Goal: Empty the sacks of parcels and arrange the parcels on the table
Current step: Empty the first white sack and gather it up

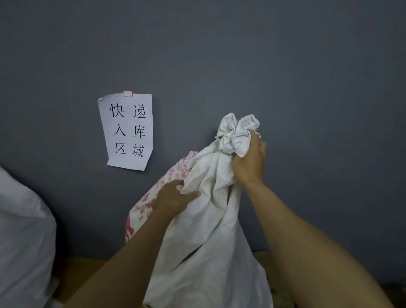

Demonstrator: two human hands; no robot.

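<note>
sack: tall white woven sack with red print (207,235) stood upright, knotted neck pointing up, just off the grey wall (294,64)
hands: left hand (172,199) gripped a fold on its side; right hand (250,163) clutched the knot
room: second white sack (15,227) sat well left

Two bare arms show, uncovered from the bottom edge of the view up to the fingers. The left forearm (132,255) looks slim and tapers to the left hand (174,199). The right forearm (310,240) looks far broader near the camera, narrowing sharply at the wrist before the right hand (250,165).
</note>
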